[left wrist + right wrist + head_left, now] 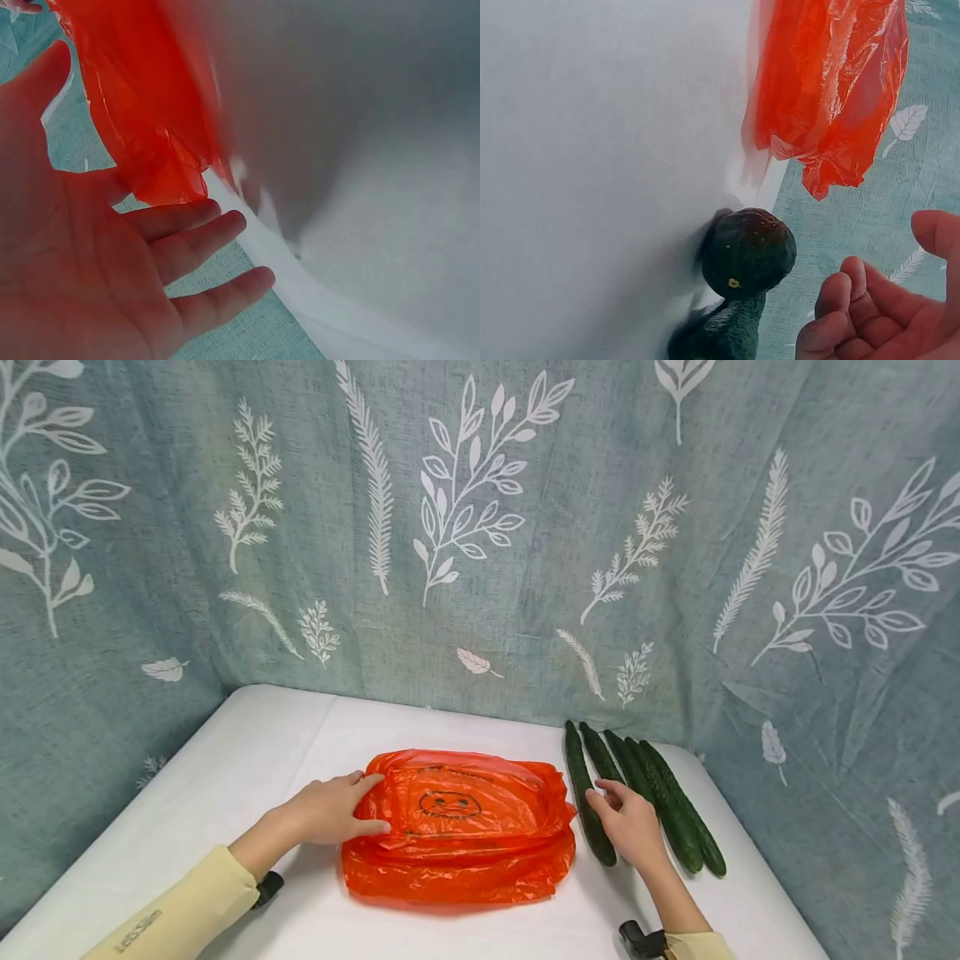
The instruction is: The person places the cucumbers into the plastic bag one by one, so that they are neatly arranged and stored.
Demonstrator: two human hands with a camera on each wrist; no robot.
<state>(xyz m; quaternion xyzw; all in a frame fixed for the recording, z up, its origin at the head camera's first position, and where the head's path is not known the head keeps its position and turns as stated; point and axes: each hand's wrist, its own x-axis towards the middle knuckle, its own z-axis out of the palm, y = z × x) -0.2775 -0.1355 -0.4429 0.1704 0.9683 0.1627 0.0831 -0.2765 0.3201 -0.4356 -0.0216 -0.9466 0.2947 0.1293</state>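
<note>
A red plastic bag [465, 810] with a dark printed face lies on the white table. My left hand [333, 810] is at its left end, thumb and fingers spread, the fingertips right at the plastic. In the left wrist view that palm [90, 262] shows with its fingers extended beside the bag's edge. Over the row of cucumbers my right hand [633, 827] hovers with loosely bent fingers and nothing in it. The leftmost cucumber [579, 777] lies just beside its fingertips. A rounded cucumber end [750, 255] shows near this hand in the right wrist view.
Several more dark green cucumbers [671, 810] lie side by side at the right, pointing toward the back edge. A white cloth covers the table [277, 735]. Blue-green leaf-patterned curtains [510, 635] hang around its back and sides.
</note>
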